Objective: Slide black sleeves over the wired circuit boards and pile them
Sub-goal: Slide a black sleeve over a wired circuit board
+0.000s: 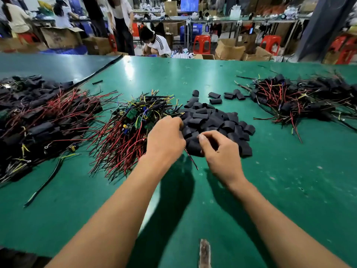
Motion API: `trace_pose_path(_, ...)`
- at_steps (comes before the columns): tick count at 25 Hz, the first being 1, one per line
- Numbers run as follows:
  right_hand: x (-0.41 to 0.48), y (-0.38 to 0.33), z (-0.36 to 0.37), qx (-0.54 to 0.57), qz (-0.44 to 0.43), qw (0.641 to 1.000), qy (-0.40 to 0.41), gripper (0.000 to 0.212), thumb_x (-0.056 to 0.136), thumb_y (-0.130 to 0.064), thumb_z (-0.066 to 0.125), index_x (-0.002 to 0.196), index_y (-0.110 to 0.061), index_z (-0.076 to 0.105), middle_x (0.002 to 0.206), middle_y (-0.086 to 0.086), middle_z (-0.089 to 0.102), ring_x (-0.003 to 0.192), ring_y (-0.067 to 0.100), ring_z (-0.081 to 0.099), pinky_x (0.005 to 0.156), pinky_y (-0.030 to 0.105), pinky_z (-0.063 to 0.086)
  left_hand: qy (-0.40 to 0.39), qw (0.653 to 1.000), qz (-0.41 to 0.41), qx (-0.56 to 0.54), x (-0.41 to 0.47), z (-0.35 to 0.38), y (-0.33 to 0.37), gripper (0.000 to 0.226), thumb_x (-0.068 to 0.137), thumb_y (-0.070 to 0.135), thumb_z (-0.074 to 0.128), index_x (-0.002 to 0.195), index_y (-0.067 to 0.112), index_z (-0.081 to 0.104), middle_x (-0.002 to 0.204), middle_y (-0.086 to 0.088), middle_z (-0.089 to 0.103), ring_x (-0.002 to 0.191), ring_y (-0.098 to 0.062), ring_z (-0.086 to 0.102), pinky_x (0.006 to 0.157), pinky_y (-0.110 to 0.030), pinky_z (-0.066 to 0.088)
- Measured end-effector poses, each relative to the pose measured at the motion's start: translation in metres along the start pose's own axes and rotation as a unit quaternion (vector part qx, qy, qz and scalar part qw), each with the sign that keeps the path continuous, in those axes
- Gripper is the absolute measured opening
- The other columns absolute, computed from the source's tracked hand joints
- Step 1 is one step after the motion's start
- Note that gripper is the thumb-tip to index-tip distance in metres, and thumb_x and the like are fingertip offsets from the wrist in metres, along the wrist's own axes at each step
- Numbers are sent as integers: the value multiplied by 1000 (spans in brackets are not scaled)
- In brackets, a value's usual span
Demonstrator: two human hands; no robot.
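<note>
Trailing one red wire (191, 159), matte black sleeve (193, 146)

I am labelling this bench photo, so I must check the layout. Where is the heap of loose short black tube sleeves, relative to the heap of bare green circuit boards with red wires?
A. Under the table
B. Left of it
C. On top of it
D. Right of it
D: on the green table, the heap of loose black tube sleeves lies just right of the heap of bare green circuit boards.
</note>
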State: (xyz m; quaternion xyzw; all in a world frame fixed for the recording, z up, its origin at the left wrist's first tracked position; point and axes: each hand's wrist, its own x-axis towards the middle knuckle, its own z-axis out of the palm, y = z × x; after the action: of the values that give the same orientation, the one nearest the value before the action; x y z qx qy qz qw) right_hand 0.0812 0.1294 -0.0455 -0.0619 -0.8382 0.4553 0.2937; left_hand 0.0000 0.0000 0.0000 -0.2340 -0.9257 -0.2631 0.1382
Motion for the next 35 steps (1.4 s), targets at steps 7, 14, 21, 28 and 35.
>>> trace_pose_path(7,22,50,30,-60,-38,991,111,10,96,-36,57,94,-30,65,78,-17,65,68,1,58,63,14,43,-77,980,-51,176,33,35,-35,19,93,20,56,111,12,54,112,-10,63,114,-32,46,73,-39,40)
trace_pose_path(14,23,49,30,-65,-17,996,64,13,93,-38,58,91,-30,67,82,-15,68,74,3,61,69,29,53,-6,999,3,41,8,39,-49,32,85,4,63,117,4,61,122,-11,55,115,-32,46,92,-42,45)
trace_pose_path(21,19,49,25,-147,-15,986,-71,39,78,-55,65,111,-34,66,103,-15,53,100,5,57,92,28,49,135,981,51,-127,-11,48,-60,25,82,-8,69,106,2,70,108,-11,59,97,-17,56,92,-16,40)
trace_pose_path(28,9,45,22,-144,-24,983,-109,50,75,-50,75,120,-33,62,106,-14,46,105,5,52,95,20,42,275,926,12,-257,-12,36,-46,10,90,4,69,100,4,70,95,-12,68,79,-16,68,73,-10,50)
trace_pose_path(35,7,52,16,-151,-10,985,-87,32,85,-29,73,115,-19,68,101,-6,51,99,13,54,92,31,46,55,744,-192,-638,-14,41,-6,7,97,0,56,100,-1,63,90,-18,70,81,-25,75,70,-27,60)
